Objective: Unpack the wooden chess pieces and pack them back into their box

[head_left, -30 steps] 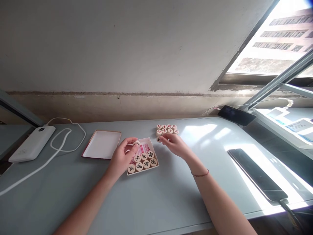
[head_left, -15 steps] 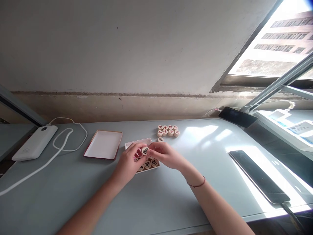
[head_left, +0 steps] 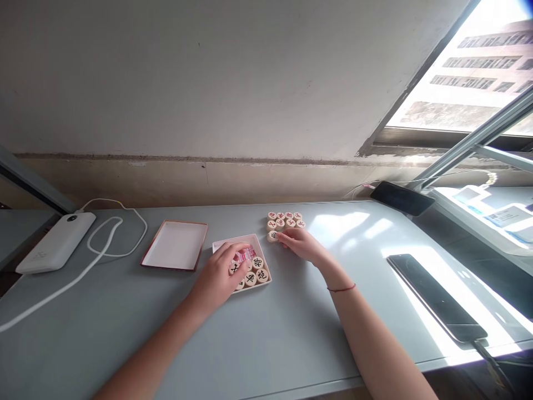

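Note:
Round wooden pieces with black characters lie in a shallow white box, along with some pink-and-white printed material. My left hand rests over the box's left side, fingers apart, with no piece seen in its grasp. To the right, my right hand pinches a black-marked piece at the front left of the stacked group. Behind that piece stand two rows of stacked pieces with red characters.
An open box lid lies left of the box. Farther left are a white power bank and its looping cable. On the right, one phone lies in sunlight and another sits near the wall.
My right hand has moved from above the box to the stacked group, carrying a black-marked piece. My left hand stays at the box and no longer touches that piece.

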`<act>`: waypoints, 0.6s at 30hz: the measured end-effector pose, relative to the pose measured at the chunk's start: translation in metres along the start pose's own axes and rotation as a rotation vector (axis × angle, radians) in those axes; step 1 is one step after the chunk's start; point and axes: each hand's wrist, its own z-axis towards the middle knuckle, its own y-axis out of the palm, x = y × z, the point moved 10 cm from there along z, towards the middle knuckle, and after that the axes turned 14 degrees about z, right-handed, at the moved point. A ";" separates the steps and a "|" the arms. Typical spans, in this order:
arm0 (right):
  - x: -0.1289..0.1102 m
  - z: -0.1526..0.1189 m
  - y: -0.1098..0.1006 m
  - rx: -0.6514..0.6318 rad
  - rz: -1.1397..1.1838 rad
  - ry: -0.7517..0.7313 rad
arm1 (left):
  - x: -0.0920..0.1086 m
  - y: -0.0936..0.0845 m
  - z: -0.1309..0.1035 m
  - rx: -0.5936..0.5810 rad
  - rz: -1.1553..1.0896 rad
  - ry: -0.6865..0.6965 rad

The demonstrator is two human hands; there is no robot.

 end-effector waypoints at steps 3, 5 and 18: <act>-0.006 -0.003 0.001 0.007 -0.070 -0.063 | -0.001 -0.007 0.001 0.050 0.044 0.001; -0.012 -0.005 0.002 0.024 -0.148 -0.107 | -0.005 -0.010 0.002 0.068 0.063 -0.014; -0.034 -0.014 0.016 0.106 -0.396 -0.189 | -0.017 -0.003 0.004 0.030 0.268 -0.011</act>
